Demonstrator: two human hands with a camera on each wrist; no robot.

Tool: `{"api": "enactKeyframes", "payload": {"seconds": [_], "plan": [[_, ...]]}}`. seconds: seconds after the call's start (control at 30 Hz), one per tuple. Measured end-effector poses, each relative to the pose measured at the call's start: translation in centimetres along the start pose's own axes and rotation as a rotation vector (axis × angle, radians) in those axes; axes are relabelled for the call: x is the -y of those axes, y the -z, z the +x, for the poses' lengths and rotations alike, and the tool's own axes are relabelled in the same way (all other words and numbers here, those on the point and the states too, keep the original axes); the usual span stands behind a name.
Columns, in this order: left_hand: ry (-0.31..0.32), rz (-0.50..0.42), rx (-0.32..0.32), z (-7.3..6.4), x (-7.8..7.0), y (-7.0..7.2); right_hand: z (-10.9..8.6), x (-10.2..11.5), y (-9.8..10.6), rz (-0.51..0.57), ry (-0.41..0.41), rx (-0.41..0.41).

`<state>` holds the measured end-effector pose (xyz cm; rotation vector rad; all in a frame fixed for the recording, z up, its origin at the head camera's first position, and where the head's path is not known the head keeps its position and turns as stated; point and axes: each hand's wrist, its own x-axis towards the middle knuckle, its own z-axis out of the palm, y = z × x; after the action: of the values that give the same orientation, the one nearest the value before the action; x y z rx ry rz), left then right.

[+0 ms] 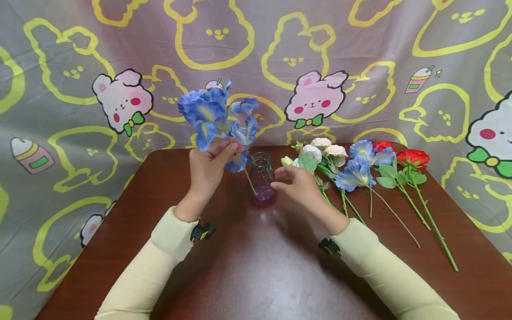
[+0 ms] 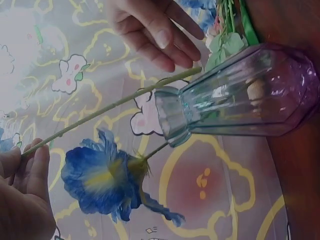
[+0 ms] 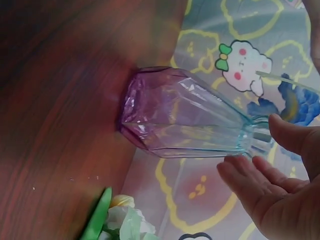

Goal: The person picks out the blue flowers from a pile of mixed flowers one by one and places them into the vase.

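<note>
My left hand (image 1: 209, 169) pinches the stem of an artificial blue iris (image 1: 206, 111) between thumb and fingers. Its bare stem (image 2: 100, 116) slants down to the outside of a faceted glass vase (image 3: 170, 112), teal at the neck and purple at the base, standing upright on the table. Another blue iris (image 2: 100, 177) leans out of the vase mouth, its stem inside the glass. Beside the vase's right side, my right hand (image 1: 298, 184) has its fingers loosely bent and holds nothing. Whether its fingertips touch the glass I cannot tell.
On the right of the brown table (image 1: 240, 275) lie white and pale pink flowers (image 1: 336, 151), more blue irises (image 1: 356, 173) and red roses (image 1: 414, 159), stems toward the front. A cartoon-printed curtain (image 1: 256, 44) hangs behind and at both sides.
</note>
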<state>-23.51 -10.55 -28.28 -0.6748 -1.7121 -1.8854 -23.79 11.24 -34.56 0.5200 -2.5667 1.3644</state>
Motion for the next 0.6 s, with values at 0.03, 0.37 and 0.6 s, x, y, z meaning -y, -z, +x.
{"api": "enactKeyframes", "payload": {"seconds": [0.03,0.37,0.6], "plan": [[-0.003,-0.005,-0.006,0.1,0.0,0.1,0.2,-0.1,0.0,-0.005,-0.012,0.001],[-0.019,0.003,-0.066,1.0,0.1,0.4,2.0,-1.4,-1.3,-0.052,-0.029,-0.006],[-0.061,-0.003,-0.085,1.5,0.1,0.2,2.9,-1.9,-2.1,-0.070,-0.027,-0.006]]}}
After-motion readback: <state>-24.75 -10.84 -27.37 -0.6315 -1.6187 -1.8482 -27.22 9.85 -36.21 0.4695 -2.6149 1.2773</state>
